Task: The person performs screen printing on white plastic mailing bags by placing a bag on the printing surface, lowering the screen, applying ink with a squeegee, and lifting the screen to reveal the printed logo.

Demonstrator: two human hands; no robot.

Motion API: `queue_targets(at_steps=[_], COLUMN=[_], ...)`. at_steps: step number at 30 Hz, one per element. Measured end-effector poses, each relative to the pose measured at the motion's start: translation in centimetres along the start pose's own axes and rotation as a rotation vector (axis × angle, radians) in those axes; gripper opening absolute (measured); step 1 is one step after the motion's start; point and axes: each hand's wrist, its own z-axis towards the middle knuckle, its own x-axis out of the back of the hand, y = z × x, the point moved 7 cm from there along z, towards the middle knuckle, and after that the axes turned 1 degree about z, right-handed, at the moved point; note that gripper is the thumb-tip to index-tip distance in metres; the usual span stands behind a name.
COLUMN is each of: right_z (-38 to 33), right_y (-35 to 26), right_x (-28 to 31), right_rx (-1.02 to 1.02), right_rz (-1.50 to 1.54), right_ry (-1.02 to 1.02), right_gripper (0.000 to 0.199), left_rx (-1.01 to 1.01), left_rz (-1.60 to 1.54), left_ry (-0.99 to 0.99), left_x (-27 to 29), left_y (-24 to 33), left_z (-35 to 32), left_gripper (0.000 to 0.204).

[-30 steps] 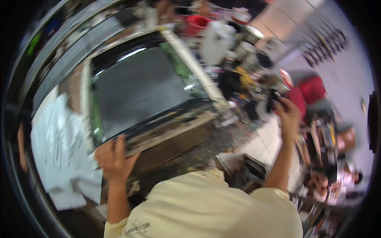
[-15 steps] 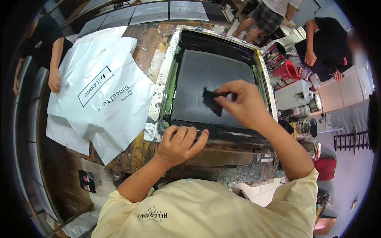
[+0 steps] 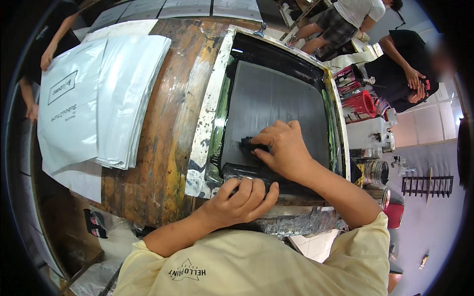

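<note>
My right hand presses a black rag onto the screen, while my left hand grips its near frame edge.

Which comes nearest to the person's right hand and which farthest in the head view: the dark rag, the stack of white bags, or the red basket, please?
From the right hand:
1. Dark rag: under its fingertips, on the grey screen.
2. Red basket: to the right, beyond the screen frame.
3. Stack of white bags: far left, across the stained table.
</note>
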Motion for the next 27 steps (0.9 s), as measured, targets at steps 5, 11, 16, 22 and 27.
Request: queue_targets(at_steps=[5,11,16,22,27], right_z=[0.5,6.5,14.1,17.0,8.9], right_y=[-1.4,3.6,11.0,15.1,7.7], right_x=[0.1,-0.6,-0.5,-0.3,-1.3], right_rx=[0.199,0.154,0.018,-0.097,0.165], right_rz=[-0.047,-0.25,-0.35,-0.288,-0.115], right_ry=[-0.109,0.111,0.239,0.139,-0.074], right_gripper=[0.019,0.016,0.018,0.017,0.021], left_rx=[-0.023,-0.022,-0.016,-0.011,0.001], left_rz=[-0.006,0.013,-0.006,-0.013,-0.007], left_ry=[0.003,0.012,-0.016,0.001,-0.002], left_x=[0.2,0.1,0.2,0.3,0.2], left_y=[-0.2,-0.4,-0.3,-0.1,-0.5], left_z=[0.2,0.1,0.0,0.3,0.5], left_gripper=[0.028,0.027,0.025,0.024,0.026])
